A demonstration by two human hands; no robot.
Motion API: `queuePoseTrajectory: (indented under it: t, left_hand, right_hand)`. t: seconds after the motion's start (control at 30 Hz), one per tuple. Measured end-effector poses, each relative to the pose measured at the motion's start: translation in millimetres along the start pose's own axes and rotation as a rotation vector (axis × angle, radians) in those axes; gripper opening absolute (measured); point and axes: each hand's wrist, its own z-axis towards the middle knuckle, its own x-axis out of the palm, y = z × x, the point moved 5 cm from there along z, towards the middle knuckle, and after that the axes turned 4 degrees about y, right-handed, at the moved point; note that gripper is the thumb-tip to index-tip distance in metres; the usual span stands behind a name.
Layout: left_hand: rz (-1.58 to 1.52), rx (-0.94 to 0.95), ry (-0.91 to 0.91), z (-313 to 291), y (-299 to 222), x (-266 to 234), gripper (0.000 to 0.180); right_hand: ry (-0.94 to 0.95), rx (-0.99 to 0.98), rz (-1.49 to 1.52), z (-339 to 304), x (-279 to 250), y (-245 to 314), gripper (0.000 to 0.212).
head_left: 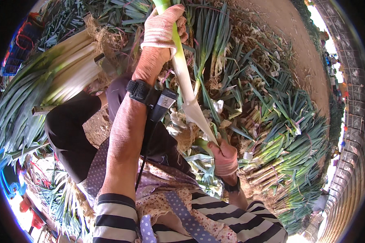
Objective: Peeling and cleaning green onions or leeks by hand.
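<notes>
My left hand [164,29], in a pale pinkish work glove, is wrapped round the green part of a long leek [181,75], high in the view. The stalk slants down to the right, its white part toward me. At its lower end a loosened white outer layer [199,118] stretches away from the stalk. My right hand [224,158], gloved too, is closed on the far tip of that layer. The leek's upper end runs out of view at the top edge.
A stack of thick leeks [71,67] lies at the left beside my knee, next to a metal bracket [105,65]. Thinner bundled stalks [267,172] and leaf scraps [247,69] cover the ground at the right. A bare dirt strip [288,28] runs beyond.
</notes>
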Motion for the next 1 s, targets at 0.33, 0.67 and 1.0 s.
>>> queuePoseTrajectory:
  t: [0.33, 0.67, 1.0]
  left_hand:
    - [-0.11, -0.111, -0.021, 13, 10, -22, 0.011]
    - [-0.317, 0.02, 0.142, 19, -21, -30, 0.026]
    - [-0.33, 0.052, 0.394, 7, -31, -5, 0.033]
  right_hand:
    - [0.108, 0.275, -0.003, -69, -27, 0, 0.016]
    - [0.376, 0.505, -0.252, -150, -22, -139, 0.044]
    - [-0.228, -0.386, 0.089, 64, -18, 19, 0.069]
